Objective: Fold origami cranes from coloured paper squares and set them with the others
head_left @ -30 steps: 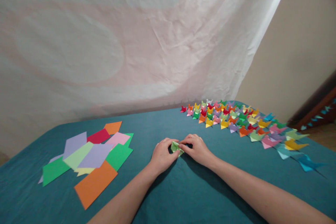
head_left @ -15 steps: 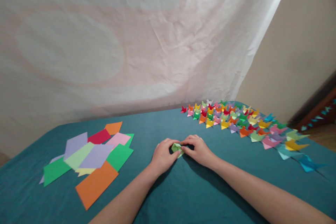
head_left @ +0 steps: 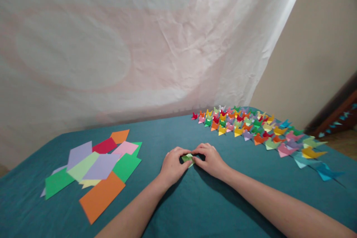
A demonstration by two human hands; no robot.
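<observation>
Between my two hands, low over the cloth, is a small piece of light green folded paper (head_left: 187, 158). My left hand (head_left: 174, 163) grips its left side, thumb and fingers curled round it. From the other side my right hand (head_left: 209, 159) pinches the paper's right edge between thumb and fingertips. The fingers cover parts of the folds, so the paper's full shape is hidden.
Loose coloured paper sheets (head_left: 102, 193) lie overlapping on the left of the teal tablecloth (head_left: 167, 208). Rows of small folded paper birds (head_left: 260, 139) stand at the right. A pale curtain (head_left: 145, 52) hangs behind the table.
The light green paper looks slightly flatter between my fingers. Both hands keep nearly the same place and grip; the whole view has shifted a little.
</observation>
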